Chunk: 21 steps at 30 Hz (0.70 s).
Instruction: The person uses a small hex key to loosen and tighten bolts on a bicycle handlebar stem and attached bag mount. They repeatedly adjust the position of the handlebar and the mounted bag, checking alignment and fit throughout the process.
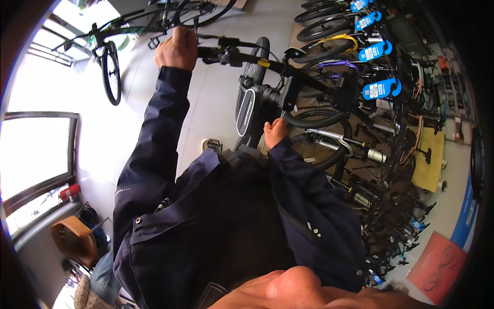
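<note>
A black bicycle stands right in front of me, its handlebar [278, 67] running across at a slant. My left hand [177, 50] is closed around the handlebar's left end, close to the brake lever [221, 40]. Lower down, my right hand [276, 133] is closed beside the stem [291, 91]; a thin piece shows just above its fingers, but what it grips I cannot make out. Between the hands lies the dark frame tube [248, 112] with a white outline. The bicycle's front tyre [262, 49] shows beyond the handlebar.
Along the right stands a tight row of bicycles, several with blue tags [381, 89]. Another bicycle [109, 72] stands at the far left. A brown chair [74, 239] and a red cylinder [69, 192] are by the window at lower left.
</note>
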Each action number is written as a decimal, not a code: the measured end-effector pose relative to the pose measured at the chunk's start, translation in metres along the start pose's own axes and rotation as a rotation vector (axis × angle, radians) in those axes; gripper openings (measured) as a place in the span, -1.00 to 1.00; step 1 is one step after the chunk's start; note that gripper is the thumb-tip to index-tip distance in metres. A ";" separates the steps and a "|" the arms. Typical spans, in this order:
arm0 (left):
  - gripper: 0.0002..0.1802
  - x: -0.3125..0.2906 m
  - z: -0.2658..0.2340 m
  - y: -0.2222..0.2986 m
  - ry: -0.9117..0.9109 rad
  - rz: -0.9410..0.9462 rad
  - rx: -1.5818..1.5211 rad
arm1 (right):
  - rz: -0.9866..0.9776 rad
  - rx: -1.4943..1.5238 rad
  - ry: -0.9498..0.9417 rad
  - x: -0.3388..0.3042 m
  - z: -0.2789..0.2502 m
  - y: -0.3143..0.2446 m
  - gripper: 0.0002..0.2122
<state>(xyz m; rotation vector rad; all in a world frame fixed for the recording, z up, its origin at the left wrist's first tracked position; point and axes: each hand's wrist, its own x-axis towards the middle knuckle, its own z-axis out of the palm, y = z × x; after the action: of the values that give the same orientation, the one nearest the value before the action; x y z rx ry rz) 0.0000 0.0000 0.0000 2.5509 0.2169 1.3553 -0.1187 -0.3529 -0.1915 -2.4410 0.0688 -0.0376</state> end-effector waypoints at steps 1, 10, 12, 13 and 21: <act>-0.73 -0.003 0.000 -0.001 0.035 0.027 -0.002 | -0.016 -0.008 -0.022 -0.001 -0.005 -0.001 -0.70; -0.86 -0.006 -0.003 0.009 -0.001 -0.080 -0.233 | 0.618 0.495 -0.644 0.021 -0.084 -0.040 -0.75; -0.85 -0.004 -0.005 0.009 0.023 -0.059 -0.243 | 0.680 0.558 -0.713 0.026 -0.094 -0.048 -0.75; -0.85 -0.002 -0.004 0.009 0.040 -0.047 -0.250 | 0.702 0.598 -0.748 0.030 -0.099 -0.052 -0.75; -0.84 -0.004 -0.004 0.005 0.026 -0.012 -0.287 | 0.864 0.729 -0.959 0.050 -0.131 -0.074 -0.69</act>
<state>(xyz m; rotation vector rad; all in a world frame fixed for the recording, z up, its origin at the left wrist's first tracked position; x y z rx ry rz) -0.0058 -0.0054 0.0004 2.2930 0.0386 1.3102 -0.0721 -0.3838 -0.0435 -1.3423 0.5477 1.2278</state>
